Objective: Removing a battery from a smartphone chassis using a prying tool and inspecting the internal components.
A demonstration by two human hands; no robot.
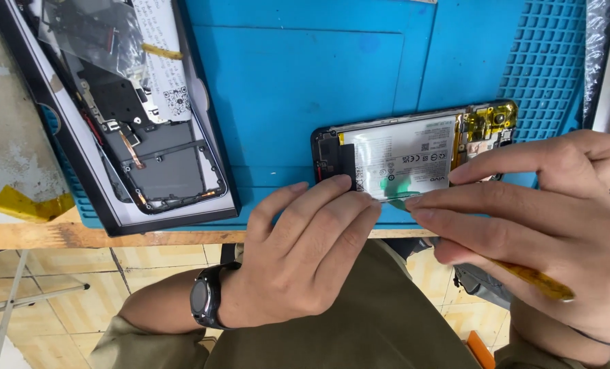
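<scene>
Running off the top left corner, a shallow black tray (93, 184) lies tilted on the blue work mat (298, 89), so its far end is cut off. Inside it lies a dark phone frame (161, 164) with copper strips, a printed white sheet (158, 61) and a clear plastic film (90, 37); the small parts beneath the film are hard to make out. A scrap of yellow tape (25, 203) sits on the worn table edge (18, 236) just beside the tray.

Further right, the left hand (298, 253), with a black wristwatch (204, 297) at its wrist, rests its fingertips on the near edge of the opened phone (414, 147), covering that edge; the fingers lie flat and press down, closed around nothing. The phone lies back-open on the mat, its white battery (404, 154) exposed and a yellow-taped camera section (489, 123) at its right end.

Rightmost, the right hand (544, 225) pinches something thin between thumb and forefinger over the battery's near edge; what exactly sits in the pinch cannot be told. An amber-handled tool (537, 280) shows below the palm, mostly hidden by the fingers.
</scene>
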